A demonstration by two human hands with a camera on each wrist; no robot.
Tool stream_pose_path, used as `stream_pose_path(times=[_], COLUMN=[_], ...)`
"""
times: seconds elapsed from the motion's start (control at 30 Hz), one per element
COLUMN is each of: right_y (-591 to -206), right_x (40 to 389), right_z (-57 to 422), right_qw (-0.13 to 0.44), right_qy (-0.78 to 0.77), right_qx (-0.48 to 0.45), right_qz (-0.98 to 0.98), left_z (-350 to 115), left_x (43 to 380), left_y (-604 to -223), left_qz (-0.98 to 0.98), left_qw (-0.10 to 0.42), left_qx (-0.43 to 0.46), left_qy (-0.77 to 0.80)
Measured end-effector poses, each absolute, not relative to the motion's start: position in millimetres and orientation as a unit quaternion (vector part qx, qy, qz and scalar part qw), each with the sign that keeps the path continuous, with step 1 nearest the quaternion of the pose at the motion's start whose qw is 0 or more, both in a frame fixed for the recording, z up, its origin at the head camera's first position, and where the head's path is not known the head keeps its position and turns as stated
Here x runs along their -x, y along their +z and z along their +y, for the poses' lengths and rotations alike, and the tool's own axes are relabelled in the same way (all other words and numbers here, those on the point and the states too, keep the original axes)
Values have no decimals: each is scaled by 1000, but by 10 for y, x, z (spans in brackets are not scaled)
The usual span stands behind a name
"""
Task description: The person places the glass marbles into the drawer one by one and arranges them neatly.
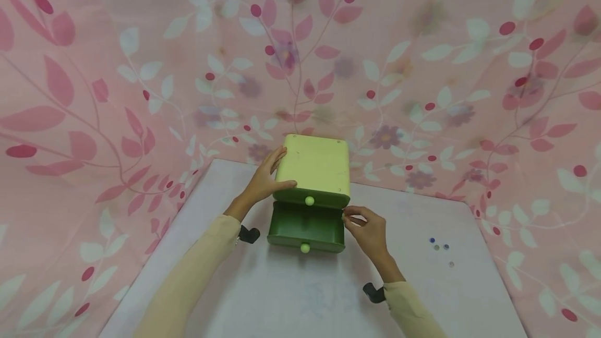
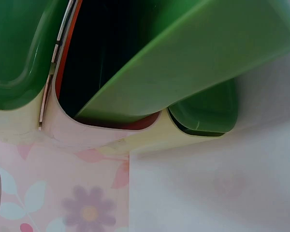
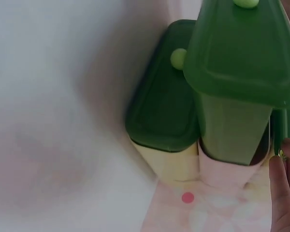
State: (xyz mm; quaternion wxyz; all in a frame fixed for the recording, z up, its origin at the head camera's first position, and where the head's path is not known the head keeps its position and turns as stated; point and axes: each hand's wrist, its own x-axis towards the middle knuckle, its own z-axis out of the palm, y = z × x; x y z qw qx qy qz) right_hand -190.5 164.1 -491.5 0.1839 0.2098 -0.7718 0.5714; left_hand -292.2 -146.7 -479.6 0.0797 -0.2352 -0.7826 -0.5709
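Observation:
A small drawer cabinet (image 1: 316, 163) with a pale yellow top stands near the back of the table. Its green middle drawer (image 1: 306, 223) is pulled well out, while the top drawer (image 1: 324, 200) and bottom drawer (image 3: 162, 106) are pushed in. My left hand (image 1: 265, 179) rests on the cabinet's left side, fingers straight along it and thumb over the top. At the right edge of the middle drawer, my right hand (image 1: 368, 228) pinches a tiny shiny yellowish marble (image 3: 282, 154) between thumb and fingertips. Most of that marble is hidden by the fingers.
Several small glass marbles (image 1: 436, 247) lie on the white table (image 1: 413, 301) to the right of my right hand. Pink leaf-patterned cloth (image 1: 399, 93) hangs behind the cabinet and along both sides of the table.

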Motion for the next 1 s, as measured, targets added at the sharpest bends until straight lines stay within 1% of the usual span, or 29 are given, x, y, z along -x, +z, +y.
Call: stream_pose_path(times=[0.23, 0.37, 0.53, 1.0], right_y=[-4972, -5128, -5237, -5186], right_x=[1882, 1967, 2043, 2094], right_z=[1537, 1508, 1471, 1398], right_qw=[169, 155, 106, 13], right_qy=[563, 543, 505, 440], right_qx=[-239, -245, -233, -263], right_qz=[-773, -788, -824, -859], left_z=[-1463, -1465, -1470, -1465], left_x=[2931, 2925, 2923, 2927], left_y=[-4810, -4807, -4787, -4783], left_qz=[-785, -786, -787, -783], left_qw=[77, 77, 77, 80], left_qx=[232, 231, 231, 234], left_qy=[-569, -569, -567, -571])
